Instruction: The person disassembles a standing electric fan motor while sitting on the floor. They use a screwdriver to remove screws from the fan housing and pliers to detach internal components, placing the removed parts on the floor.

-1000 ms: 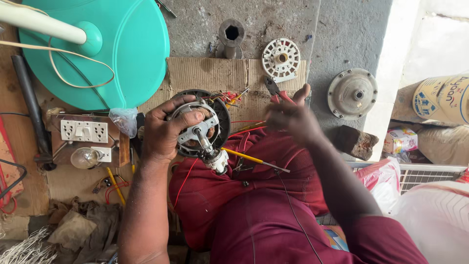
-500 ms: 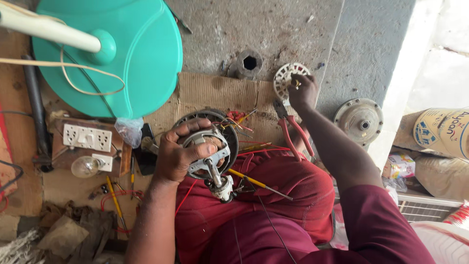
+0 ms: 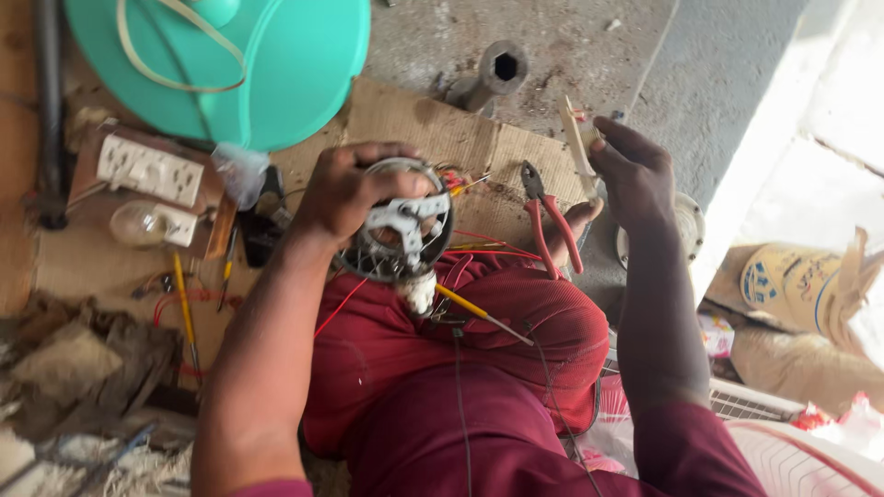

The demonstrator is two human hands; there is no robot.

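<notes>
Gripping the round fan motor [image 3: 398, 230] from above, the left hand [image 3: 345, 189] holds it while the right hand [image 3: 635, 175], at three o'clock, clasps a pale disc [image 3: 575, 138] edge-on.

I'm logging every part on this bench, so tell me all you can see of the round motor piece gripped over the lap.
The motor piece is a round metal assembly: a dark outer ring around a pale grey cast bracket with spokes and a stub at its lower edge. It looks worn and dusty. Red wires trail from it across the maroon cloth on the lap. It is tilted toward the camera above the knees, and the left hand grips its upper rim. A yellow-handled screwdriver lies just beneath it.
</notes>
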